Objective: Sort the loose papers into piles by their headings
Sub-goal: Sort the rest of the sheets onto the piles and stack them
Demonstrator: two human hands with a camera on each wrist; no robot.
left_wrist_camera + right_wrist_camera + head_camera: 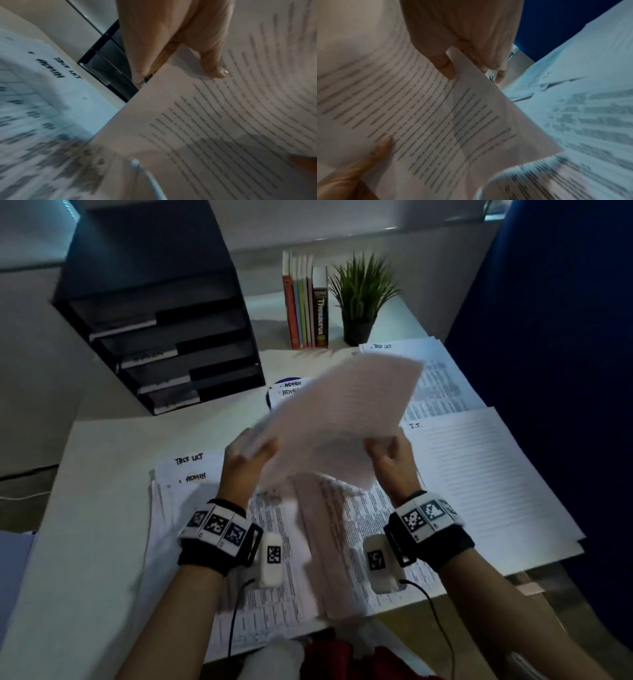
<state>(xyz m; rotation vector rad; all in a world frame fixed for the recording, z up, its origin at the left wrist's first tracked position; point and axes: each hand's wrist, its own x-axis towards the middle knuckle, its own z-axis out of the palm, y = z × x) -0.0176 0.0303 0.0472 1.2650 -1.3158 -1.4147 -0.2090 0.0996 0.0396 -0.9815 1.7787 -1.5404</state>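
Note:
Both hands hold up a printed sheet of paper (346,419) above the desk, blurred by motion. My left hand (248,451) pinches its near left edge, thumb on the printed side (217,70). My right hand (390,455) pinches the near right edge of the sheet (436,115) between thumb and fingers. Under the hands lies a loose spread of printed papers (281,546), with sheets headed "ADMIN" (195,477) and "TASK LIST" at its far left. A pile headed "I.T." (479,474) lies at the right, a "TASK LIST" pile (442,378) beyond it, and an "ADMIN" pile (291,386) in the middle.
A black multi-tier paper tray (164,337) stands at the back left. Upright books (305,306) and a small potted plant (361,299) stand at the back. A blue chair back (555,354) rises at the right. The white desk (96,491) is bare at the left.

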